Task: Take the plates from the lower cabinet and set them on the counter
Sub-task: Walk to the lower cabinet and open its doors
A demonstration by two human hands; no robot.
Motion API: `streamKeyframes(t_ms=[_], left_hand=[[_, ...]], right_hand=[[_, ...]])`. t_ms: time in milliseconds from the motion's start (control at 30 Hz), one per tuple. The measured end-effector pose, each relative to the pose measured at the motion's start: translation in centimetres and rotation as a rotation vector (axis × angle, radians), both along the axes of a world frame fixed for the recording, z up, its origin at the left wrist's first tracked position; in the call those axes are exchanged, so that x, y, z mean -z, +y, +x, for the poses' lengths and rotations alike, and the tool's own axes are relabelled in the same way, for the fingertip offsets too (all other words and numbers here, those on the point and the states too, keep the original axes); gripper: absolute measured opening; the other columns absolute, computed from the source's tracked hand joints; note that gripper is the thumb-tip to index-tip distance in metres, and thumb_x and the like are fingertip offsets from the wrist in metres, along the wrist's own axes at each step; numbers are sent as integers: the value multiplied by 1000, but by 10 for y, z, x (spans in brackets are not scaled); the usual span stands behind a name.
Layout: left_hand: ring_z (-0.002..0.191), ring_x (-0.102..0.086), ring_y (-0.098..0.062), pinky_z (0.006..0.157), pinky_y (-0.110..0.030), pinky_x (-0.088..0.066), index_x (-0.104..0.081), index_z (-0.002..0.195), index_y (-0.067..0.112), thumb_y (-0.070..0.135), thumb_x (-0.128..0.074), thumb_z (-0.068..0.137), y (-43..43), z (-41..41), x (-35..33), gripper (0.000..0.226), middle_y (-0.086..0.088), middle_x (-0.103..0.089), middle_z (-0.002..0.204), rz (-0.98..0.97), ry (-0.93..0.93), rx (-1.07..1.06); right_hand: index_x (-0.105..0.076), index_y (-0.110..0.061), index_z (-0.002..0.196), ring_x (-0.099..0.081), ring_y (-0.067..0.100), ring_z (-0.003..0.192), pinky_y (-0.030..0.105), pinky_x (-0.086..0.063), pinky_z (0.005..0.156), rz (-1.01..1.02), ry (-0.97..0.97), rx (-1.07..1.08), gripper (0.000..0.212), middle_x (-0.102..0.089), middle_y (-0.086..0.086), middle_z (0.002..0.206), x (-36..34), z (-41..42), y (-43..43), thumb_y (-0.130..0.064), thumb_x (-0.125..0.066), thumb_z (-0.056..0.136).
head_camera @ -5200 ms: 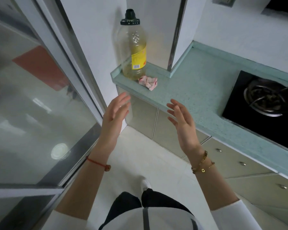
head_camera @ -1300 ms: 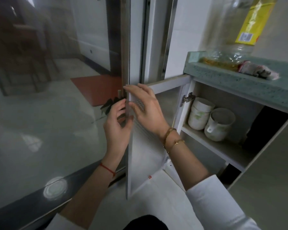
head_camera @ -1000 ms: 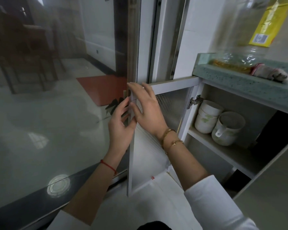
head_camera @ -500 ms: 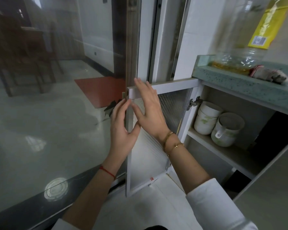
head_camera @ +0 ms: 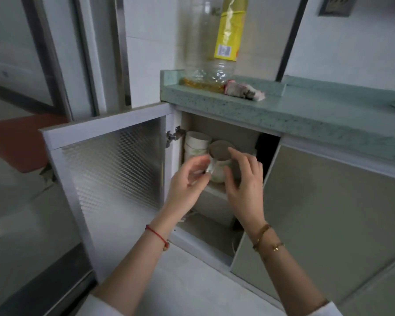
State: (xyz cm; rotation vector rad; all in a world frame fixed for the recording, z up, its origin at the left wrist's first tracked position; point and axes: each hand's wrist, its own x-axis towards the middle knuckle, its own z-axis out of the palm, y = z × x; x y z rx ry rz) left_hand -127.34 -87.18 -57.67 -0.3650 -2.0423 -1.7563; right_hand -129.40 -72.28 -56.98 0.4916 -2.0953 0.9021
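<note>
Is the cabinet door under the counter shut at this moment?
No. The cabinet door is swung wide open to the left, and both the left hand and right hand reach toward the white cups on the shelf inside.

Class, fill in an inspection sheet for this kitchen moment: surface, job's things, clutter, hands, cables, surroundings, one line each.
Surface: green speckled counter, mostly bare at its right.
Job's things: white crockery stack and a tilted white cup on the cabinet shelf; no plates clearly visible.
Clutter: nearly empty oil bottle and crumpled wrapper at the counter's left end.
Hands: left hand and right hand either side of the cup, fingers spread; grip not closed.
Cables: thin white cord on the lower compartment floor.
Surroundings: cabinet door swung open; glass sliding door to the left.
</note>
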Motion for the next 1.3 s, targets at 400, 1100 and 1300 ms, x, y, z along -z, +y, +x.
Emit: streamKeyframes(t_ms=[400,1100,1300], left_hand=[[139,-39,-12,112,-30,-35,-31,152,15,24,-57,99,155,-89,-35,60,-7,-39,156,4,-171,286],[105,-66,-16,91,-24,-53,-57,121,5,7,-60,95,122,10,-13,26,-6,-67,115,-66,162,333],[108,-68,-13,91,-25,-54,-51,116,3,4,-60,93,131,66,-6,24,-2,-66,114,-16,268,548]], right_hand=[[-50,-17,136,-47,18,107,29,-39,98,-12,-4,288,41,-56,2,119,-19,-1,115,-20,-53,95],[-46,-23,143,-47,0,80,5,-41,78,-58,64,209,49,-45,-5,98,-28,85,113,-24,-56,95],[-53,-18,135,-55,9,82,15,-49,75,-91,68,169,44,-52,-1,100,-23,141,117,-26,-61,93]])
